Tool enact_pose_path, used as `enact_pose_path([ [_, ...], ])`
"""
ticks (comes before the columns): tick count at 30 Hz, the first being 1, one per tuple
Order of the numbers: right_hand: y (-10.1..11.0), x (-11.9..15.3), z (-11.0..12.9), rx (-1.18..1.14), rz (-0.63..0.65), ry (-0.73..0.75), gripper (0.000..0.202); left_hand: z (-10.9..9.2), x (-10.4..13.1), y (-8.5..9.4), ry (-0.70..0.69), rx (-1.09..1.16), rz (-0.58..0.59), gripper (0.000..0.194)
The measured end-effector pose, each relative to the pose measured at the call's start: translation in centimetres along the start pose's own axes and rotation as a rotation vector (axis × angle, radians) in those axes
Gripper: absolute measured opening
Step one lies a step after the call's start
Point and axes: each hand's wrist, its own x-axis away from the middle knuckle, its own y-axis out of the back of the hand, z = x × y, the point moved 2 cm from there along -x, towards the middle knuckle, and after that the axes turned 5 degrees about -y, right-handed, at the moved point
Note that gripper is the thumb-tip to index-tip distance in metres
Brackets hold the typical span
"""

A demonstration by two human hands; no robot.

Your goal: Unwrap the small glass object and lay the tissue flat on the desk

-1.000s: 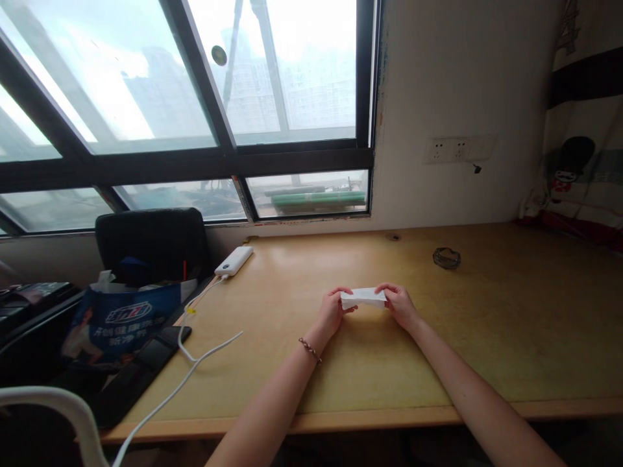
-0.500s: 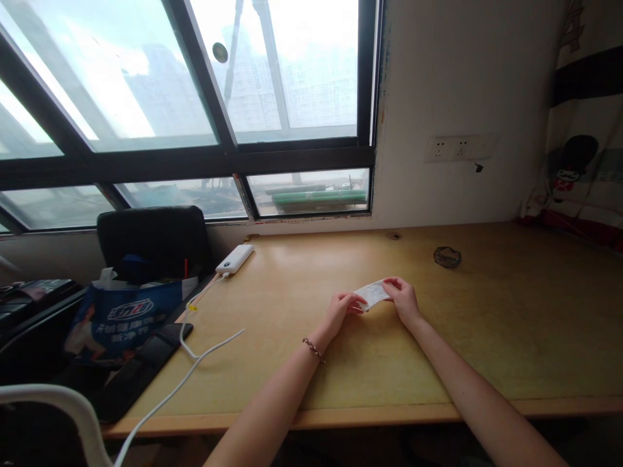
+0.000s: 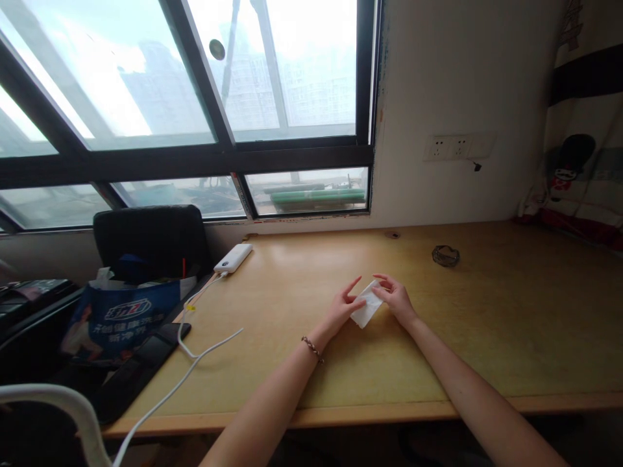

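A small folded white paper (image 3: 366, 310) lies slanted on the wooden desk (image 3: 487, 324), between my two hands. My left hand (image 3: 343, 307) touches its left edge with the thumb and a finger, while the other fingers are spread and raised. My right hand (image 3: 396, 299) pinches the paper's upper right end. A beaded bracelet (image 3: 311, 347) sits on my left wrist.
A white power bank (image 3: 233, 258) with a white cable (image 3: 195, 353) lies at the desk's left side. A small dark glass ashtray (image 3: 446, 255) stands at the back right. Left of the desk are a black chair (image 3: 150, 240), a blue bag (image 3: 121, 318) and a dark phone (image 3: 146, 360).
The paper turned from lying level between both hands to a slanted position, its left end lower. My left hand's fingers opened and lifted; both hands shifted slightly.
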Motion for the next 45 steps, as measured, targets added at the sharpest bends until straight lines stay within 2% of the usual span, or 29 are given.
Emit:
enact_pose_path([
  [3, 0.3, -0.2, -0.1, -0.038, -0.056, -0.012, 0.042, 0.1, 0.1, -0.2, 0.029, -0.007, 0.072, 0.083],
  [7, 0.5, -0.4, -0.7, -0.052, -0.107, -0.030, 0.042, 0.3, 0.4, -0.4, 0.074, -0.072, 0.125, 0.046],
  [9, 0.6, -0.5, -0.9, -0.059, -0.118, -0.027, 0.041, 0.4, 0.5, -0.5, 0.080, -0.128, 0.146, 0.035],
  [12, 0.9, -0.6, -1.0, -0.117, -0.165, -0.029, 0.042, 0.7, 0.5, -0.5, 0.069, -0.188, 0.160, 0.028],
  [14, 1.0, -0.7, -0.8, -0.199, -0.172, -0.046, 0.045, 0.8, 0.3, -0.4, 0.031, -0.204, 0.110, 0.027],
  [18, 0.7, -0.6, 0.2, -0.355, -0.044, -0.134, 0.054, 0.5, 0.0, 0.0, -0.088, -0.209, -0.103, 0.028],
  [21, -0.1, 0.1, 1.0, -0.392, 0.166, -0.231, 0.053, 0.1, 0.0, 0.4, -0.133, -0.216, -0.216, 0.027],
  [25, -1.4, 1.3, 1.5, -0.378, 0.462, -0.316, 0.050, 0.0, 0.0, 0.6, -0.174, -0.236, -0.244, 0.023],
  [30, -2.0, 2.0, 1.7, -0.417, 0.615, -0.322, 0.040, 0.5, 0.0, 0.1, -0.224, -0.301, -0.157, 0.022],
  [32, -1.9, 2.0, 1.8, -0.422, 0.639, -0.335, 0.041, 0.6, 0.0, 0.0, -0.234, -0.306, -0.134, 0.023],
  [37, -1.7, 1.9, 1.9, -0.358, 0.586, -0.323, 0.043, 0.6, -0.1, -0.1, -0.212, -0.327, -0.121, 0.021],
  [41, -1.7, 1.9, 1.8, -0.322, 0.563, -0.300, 0.045, 0.4, 0.0, -0.1, -0.156, -0.337, -0.133, 0.025],
  [45, -1.8, 1.6, 1.6, -0.306, 0.484, -0.273, 0.049, 0.1, 0.2, 0.0, -0.126, -0.321, -0.170, 0.027],
])
